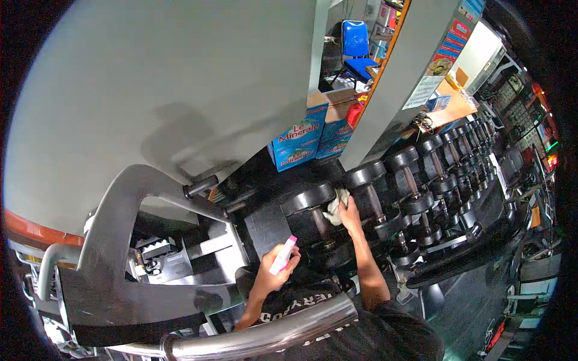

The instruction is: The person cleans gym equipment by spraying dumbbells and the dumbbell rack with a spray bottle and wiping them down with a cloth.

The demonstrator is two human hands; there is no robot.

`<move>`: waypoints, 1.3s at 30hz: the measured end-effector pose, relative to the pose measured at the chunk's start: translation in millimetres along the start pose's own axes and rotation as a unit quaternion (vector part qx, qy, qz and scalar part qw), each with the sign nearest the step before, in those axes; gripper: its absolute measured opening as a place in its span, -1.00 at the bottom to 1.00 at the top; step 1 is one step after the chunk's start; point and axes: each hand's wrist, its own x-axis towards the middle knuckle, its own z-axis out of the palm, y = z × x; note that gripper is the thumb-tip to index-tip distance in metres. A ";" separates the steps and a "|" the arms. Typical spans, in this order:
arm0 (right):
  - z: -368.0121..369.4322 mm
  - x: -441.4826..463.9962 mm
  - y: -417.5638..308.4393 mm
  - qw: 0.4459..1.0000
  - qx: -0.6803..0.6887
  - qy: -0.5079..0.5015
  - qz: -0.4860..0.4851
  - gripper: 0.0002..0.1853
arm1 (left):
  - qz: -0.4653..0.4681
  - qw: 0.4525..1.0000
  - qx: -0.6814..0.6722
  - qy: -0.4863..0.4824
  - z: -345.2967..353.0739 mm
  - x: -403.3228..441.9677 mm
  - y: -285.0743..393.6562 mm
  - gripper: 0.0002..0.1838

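My left hand is half raised, fingers curled around a white bottle, its pink cap tilting up rightward. Further right, just beside a dumbbell's round head, sits a pale cloth, gripped by my right hand, forearm stretched forward.

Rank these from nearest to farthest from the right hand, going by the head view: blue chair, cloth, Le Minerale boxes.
1. Cloth: gripped in the right hand itself.
2. Boxes: ahead of the hand and to its left.
3. Chair: farthest, seen through the opening beyond the boxes.
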 end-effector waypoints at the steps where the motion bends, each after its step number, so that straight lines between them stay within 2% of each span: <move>1: 9.4 -1.0 19.5 0.999 0.006 -0.015 0.043 -0.46 | 0.000 1.000 0.002 -0.002 0.0 -1.3 0.3 -0.81; 2: 34.3 12.5 72.9 0.984 0.167 -0.034 0.055 -0.49 | -0.040 0.999 -0.030 -0.002 0.2 -2.2 1.5 -0.80; 3: 28.7 10.4 62.8 0.984 0.168 -0.032 0.056 -0.49 | -0.081 0.995 -0.062 -0.003 1.0 -2.8 2.5 -0.79; 5: 12.4 5.1 29.0 0.932 0.297 -0.162 0.132 -0.60 | -0.069 0.996 -0.052 -0.006 1.8 -2.9 5.1 -0.79; 6: -2.2 -13.8 -16.0 0.896 0.369 -0.173 0.175 -0.70 | -0.056 0.998 -0.040 -0.008 1.8 -2.8 6.0 -0.79; 7: -1.4 -11.4 -15.3 0.895 0.372 -0.170 0.176 -0.70 | -0.056 0.998 -0.038 -0.012 1.9 -3.5 5.5 -0.79; 9: 10.0 -1.5 -3.9 0.836 0.466 -0.174 0.232 -0.76 | -0.096 0.994 -0.051 -0.005 1.3 -5.4 4.0 -0.78; 10: 19.9 9.4 17.7 0.774 0.563 -0.191 0.218 -0.77 | -0.096 0.994 -0.050 -0.007 0.5 -4.8 4.3 -0.78; 11: 20.5 9.2 19.7 0.774 0.563 -0.190 0.219 -0.77 | -0.086 0.995 -0.041 -0.005 0.3 -5.5 4.5 -0.78; 13: 23.6 10.2 21.7 0.704 0.642 -0.256 0.166 -0.77 | -0.077 0.996 -0.034 0.000 0.4 -7.2 2.6 -0.78; 14: 28.8 10.1 18.2 0.680 0.666 -0.243 0.185 -0.78 | -0.073 0.997 -0.032 0.005 -0.2 -8.0 -0.2 -0.78; 15: 30.9 7.7 16.6 0.680 0.666 -0.244 0.185 -0.78 | -0.068 0.997 -0.030 0.010 -1.0 -8.0 -1.6 -0.77; 17: 33.4 -6.3 -1.2 0.697 0.679 -0.103 0.207 -0.76 | -0.071 0.997 -0.023 0.015 -3.1 -7.9 -0.8 -0.77; 18: 19.8 -28.3 -35.8 0.706 0.685 -0.093 0.158 -0.73 | -0.074 0.997 -0.017 0.019 -4.0 -7.7 0.1 -0.78; 19: 15.1 -42.1 -54.2 0.705 0.685 -0.093 0.160 -0.73 | -0.075 0.997 -0.016 0.019 -5.4 -7.0 1.0 -0.78; 21: 13.6 -66.2 -67.9 0.781 0.617 -0.042 0.093 -0.71 | -0.049 0.998 0.011 0.030 -8.0 -7.2 1.6 -0.79; 23: 15.6 -86.9 -72.8 0.769 0.628 -0.099 0.065 -0.67 | -0.049 0.998 -0.010 0.034 -10.1 -7.8 -7.2 -0.79; 24: 16.1 -91.9 -70.2 0.760 0.630 -0.134 0.088 -0.67 | -0.061 0.997 -0.023 0.046 -10.2 -6.4 -6.2 -0.79; 25: 15.3 -95.9 -66.8 0.749 0.631 -0.168 0.110 -0.68 | -0.073 0.995 -0.036 0.057 -10.2 -5.2 -5.9 -0.78; 27: 23.6 -99.4 -63.5 0.691 0.621 -0.310 0.201 -0.73 | -0.075 0.995 -0.025 0.052 -11.4 -3.7 -7.9 -0.78; 29: 35.3 -116.4 -78.1 0.654 0.607 -0.352 0.283 -0.74 | -0.059 0.997 -0.011 0.047 -13.9 -2.7 -4.2 -0.78; 31: 56.1 -114.5 -69.9 0.656 0.602 -0.344 0.299 -0.71 | -0.050 0.998 0.011 0.047 -17.5 -4.3 -1.2 -0.79; 33: 97.7 -90.2 -38.5 0.562 0.679 -0.253 0.399 -0.66 | -0.039 0.998 0.030 0.050 -19.6 -6.0 0.0 -0.79; 34: 115.7 -80.0 -28.5 0.592 0.689 -0.199 0.367 -0.65 | -0.039 0.997 0.029 0.064 -19.5 -7.6 -0.9 -0.80; 35: 129.8 -67.1 -14.2 0.592 0.689 -0.202 0.367 -0.65 | -0.040 0.996 0.028 0.077 -19.0 -9.2 -1.6 -0.81; 37: 144.9 -44.8 4.8 0.481 0.766 -0.312 0.290 -0.63 | -0.050 0.995 0.026 0.083 -16.5 -13.0 -2.1 -0.80; 38: 143.3 -35.6 -0.1 0.428 0.774 -0.346 0.315 -0.61 | -0.061 0.994 0.023 0.088 -15.4 -13.8 -2.1 -0.80; 39: 133.1 -30.8 -10.9 0.428 0.773 -0.345 0.315 -0.61 | -0.061 0.994 0.022 0.088 -14.5 -13.7 -3.3 -0.80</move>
